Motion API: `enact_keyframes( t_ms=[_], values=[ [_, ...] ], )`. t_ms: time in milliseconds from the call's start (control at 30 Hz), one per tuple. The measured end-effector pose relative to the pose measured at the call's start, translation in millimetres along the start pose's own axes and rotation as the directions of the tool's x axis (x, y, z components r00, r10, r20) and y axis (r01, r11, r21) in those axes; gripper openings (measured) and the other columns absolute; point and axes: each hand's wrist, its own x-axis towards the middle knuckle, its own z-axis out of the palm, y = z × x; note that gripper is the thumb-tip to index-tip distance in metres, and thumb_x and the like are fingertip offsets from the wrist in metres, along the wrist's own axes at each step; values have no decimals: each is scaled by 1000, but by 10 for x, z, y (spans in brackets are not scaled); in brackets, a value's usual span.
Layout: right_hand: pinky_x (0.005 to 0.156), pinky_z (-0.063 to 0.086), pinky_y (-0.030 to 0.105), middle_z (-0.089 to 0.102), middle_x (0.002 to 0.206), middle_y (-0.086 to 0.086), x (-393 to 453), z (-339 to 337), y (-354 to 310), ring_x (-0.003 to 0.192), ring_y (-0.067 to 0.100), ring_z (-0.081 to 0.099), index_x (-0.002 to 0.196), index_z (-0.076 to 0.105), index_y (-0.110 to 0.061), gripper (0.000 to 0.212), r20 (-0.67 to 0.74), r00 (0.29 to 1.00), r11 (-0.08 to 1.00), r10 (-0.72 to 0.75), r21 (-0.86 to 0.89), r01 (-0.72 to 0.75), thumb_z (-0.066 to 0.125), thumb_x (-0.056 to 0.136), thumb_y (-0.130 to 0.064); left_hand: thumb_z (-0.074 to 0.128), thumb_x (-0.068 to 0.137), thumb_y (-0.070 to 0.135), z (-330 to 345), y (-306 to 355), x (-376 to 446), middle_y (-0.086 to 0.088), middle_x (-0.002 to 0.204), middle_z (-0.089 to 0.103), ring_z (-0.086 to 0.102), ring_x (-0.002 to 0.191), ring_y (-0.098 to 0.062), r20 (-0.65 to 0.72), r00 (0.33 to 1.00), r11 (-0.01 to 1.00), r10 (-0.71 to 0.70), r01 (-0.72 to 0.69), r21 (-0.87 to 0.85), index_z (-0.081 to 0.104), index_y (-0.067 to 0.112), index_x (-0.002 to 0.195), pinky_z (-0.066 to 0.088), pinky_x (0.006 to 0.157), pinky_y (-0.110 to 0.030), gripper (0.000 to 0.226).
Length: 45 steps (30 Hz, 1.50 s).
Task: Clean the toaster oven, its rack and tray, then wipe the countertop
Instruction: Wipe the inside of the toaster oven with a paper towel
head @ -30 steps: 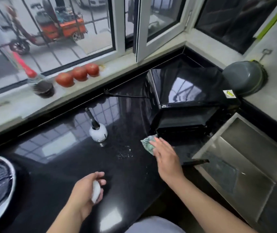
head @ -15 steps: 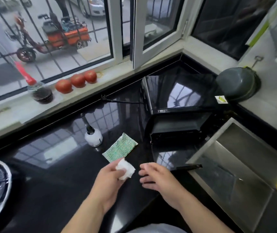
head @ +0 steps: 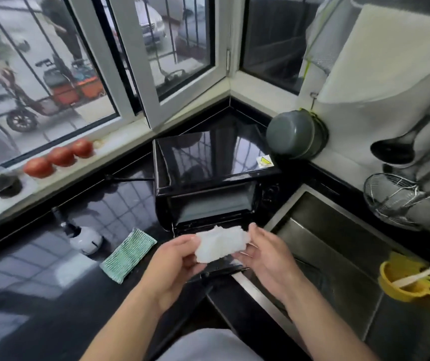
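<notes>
- Two hands hold one white tissue between them in the head view: the left hand pinches its left edge, the right hand pinches its right edge, fingers curled on the sheet.
- The tissue is stretched flat, probably to open it into a usable wiping face.
- Directly beyond the hands stands the toaster oven, door down and cavity exposed; the hands sit above the lowered door, placed for a reach into the cavity.
- Rack and tray cannot be made out inside.
- Just left of the left hand, a green scrub cloth lies flat on the countertop, set aside within reach.
- Farther left of it rests a white brush.
- Right of the right hand lies the sink.
- Judgement: countertop wiping is not yet finished.
</notes>
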Motion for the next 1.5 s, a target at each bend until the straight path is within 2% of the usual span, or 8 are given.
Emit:
enact_keyframes(
  t_ms=[367, 600, 800, 933, 1033, 1200, 1333, 1500],
  values=[
    [104, 47, 34, 63, 133, 1, 19, -257, -332, 127, 12, 57, 81, 67, -7, 24, 323, 931, 966, -170, -130, 222, 59, 95, -24, 55, 95, 15, 238, 172, -153, -17, 126, 71, 71, 109, -29, -65, 986, 921, 154, -167, -352, 64, 1, 123, 61, 87, -38, 32],
    [101, 42, 32, 58, 125, -15, 221, -300, -378, 117, 8, 53, 85, 71, -35, 11, 163, 914, 373, -372, -876, 307, 64, 94, -33, 49, 104, 15, 312, 459, -155, -17, 117, 75, 73, 99, -26, -171, 966, 967, 194, -218, -134, 68, 2, 117, 59, 82, -36, 26],
    [106, 36, 20, 51, 139, -28, 196, 71, -525, 130, -12, 42, 143, 42, -50, 68, 394, 898, 681, -198, -603, 415, 75, 83, -43, 51, 106, 16, 312, 746, -241, -7, 91, 69, 62, 80, -21, 62, 955, 924, 292, -298, 239, 59, 14, 87, 50, 73, -31, 21],
    [102, 50, 48, 67, 128, 0, 158, 240, -749, 121, 20, 62, 139, 55, -28, 59, 529, 847, 811, -47, -475, 342, 77, 85, -36, 51, 107, 18, 315, 996, -331, -1, 85, 64, 55, 77, -18, 231, 914, 842, 335, -400, 362, 61, 11, 91, 47, 71, -28, 20],
    [93, 52, 52, 73, 108, 13, 91, 309, -927, 97, 27, 70, 109, 73, -12, 19, 515, 852, 810, -93, -458, 366, 71, 93, -22, 51, 109, 21, 271, 1091, -322, -2, 83, 62, 55, 78, -21, 222, 886, 770, 407, -463, 438, 63, 14, 89, 45, 78, -40, 25],
    [90, 52, 35, 64, 118, -25, -2, 375, -1031, 98, -3, 64, 77, 69, 0, 36, 453, 841, 499, -295, -678, 540, 63, 95, -31, 55, 106, 19, 250, 1009, -220, 14, 81, 67, 59, 76, -3, 178, 806, 446, 565, -480, 756, 67, 28, 88, 43, 72, -22, 23],
    [56, 33, 33, 41, 64, -1, -60, 356, -1025, 57, 14, 37, 69, 48, -3, 44, 436, 862, 585, -260, -639, 500, 58, 98, -34, 58, 103, 15, 372, 835, -167, 15, 85, 73, 67, 80, -5, -27, 656, 471, 755, -512, 719, 71, 30, 90, 49, 71, -17, 24],
    [52, 31, 25, 43, 61, -5, 46, 378, -962, 53, 5, 36, 72, 42, -12, 38, 123, 823, 517, -554, -724, 456, 44, 104, -34, 49, 107, 8, 448, 851, -62, -3, 88, 73, 67, 80, -20, -18, 865, 822, 501, -469, 323, 73, 22, 88, 57, 79, -40, 34]
  ],
)
